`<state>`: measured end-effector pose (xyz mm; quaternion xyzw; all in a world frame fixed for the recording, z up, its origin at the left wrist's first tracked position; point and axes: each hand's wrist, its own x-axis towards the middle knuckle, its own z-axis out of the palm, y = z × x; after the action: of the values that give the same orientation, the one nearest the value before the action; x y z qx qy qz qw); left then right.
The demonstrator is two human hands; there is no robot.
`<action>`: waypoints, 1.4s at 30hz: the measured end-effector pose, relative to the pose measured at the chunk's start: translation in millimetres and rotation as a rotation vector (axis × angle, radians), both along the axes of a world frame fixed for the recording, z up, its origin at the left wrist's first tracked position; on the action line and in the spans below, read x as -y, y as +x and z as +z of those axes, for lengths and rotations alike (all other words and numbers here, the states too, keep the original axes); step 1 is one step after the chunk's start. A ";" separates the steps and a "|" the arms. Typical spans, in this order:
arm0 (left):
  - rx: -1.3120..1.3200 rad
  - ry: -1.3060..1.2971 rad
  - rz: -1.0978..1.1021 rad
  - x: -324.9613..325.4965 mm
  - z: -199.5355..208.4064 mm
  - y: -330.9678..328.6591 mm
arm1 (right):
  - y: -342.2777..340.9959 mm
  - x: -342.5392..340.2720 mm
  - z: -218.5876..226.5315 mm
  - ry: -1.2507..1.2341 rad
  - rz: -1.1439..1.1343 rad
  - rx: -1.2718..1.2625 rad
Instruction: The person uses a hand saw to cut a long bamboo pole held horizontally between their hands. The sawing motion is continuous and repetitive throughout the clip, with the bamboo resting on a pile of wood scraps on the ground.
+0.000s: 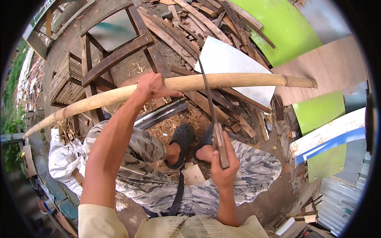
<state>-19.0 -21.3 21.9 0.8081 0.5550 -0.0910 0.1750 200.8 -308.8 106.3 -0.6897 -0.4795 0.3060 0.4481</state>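
A long pale bamboo pole (234, 80) lies across my front, from the far left to the right. My left hand (152, 85) is wrapped round it left of its middle, with the thumb stretched along the pole. My right hand (225, 166) holds a machete (211, 105) by its brown wooden handle. The dark, narrow blade points away from me and crosses over the pole to the right of my left hand. Whether its edge touches the bamboo, I cannot tell.
A dark wooden frame (115, 59) stands ahead on the left, near a slatted wooden piece (65, 81). Scrap wood (186, 27) is heaped beyond the pole. A white sheet (226, 59), green panels (285, 27) and a plywood board (321, 65) lie to the right. My clogs (182, 139) rest among shavings.
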 end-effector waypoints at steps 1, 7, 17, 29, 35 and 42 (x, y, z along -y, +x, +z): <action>-0.003 0.002 -0.007 -3.5 4.2 3.5 | 1.6 -12.7 -3.7 -0.004 -0.011 -0.019; 0.021 0.102 -0.037 1.0 1.6 -0.2 | -0.5 -10.7 -1.7 -0.050 0.006 -0.070; 0.022 0.026 -0.022 -6.5 4.4 3.6 | -0.7 -19.1 -20.2 0.073 -0.003 0.033; 0.030 0.032 -0.002 -4.5 -6.2 3.4 | 0.3 2.9 -12.2 -0.006 -0.010 -0.027; 0.041 0.123 -0.034 -3.7 -6.9 3.3 | -0.8 -30.5 -31.6 0.114 -0.018 0.014; -0.028 -0.022 0.008 -4.2 12.6 9.6 | 1.0 -48.9 -28.3 0.060 -0.014 0.004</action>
<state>-9.4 -17.2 34.5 0.8027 0.5594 -0.1077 0.1763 201.7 -259.8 78.0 -0.6800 -0.4844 0.2868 0.4698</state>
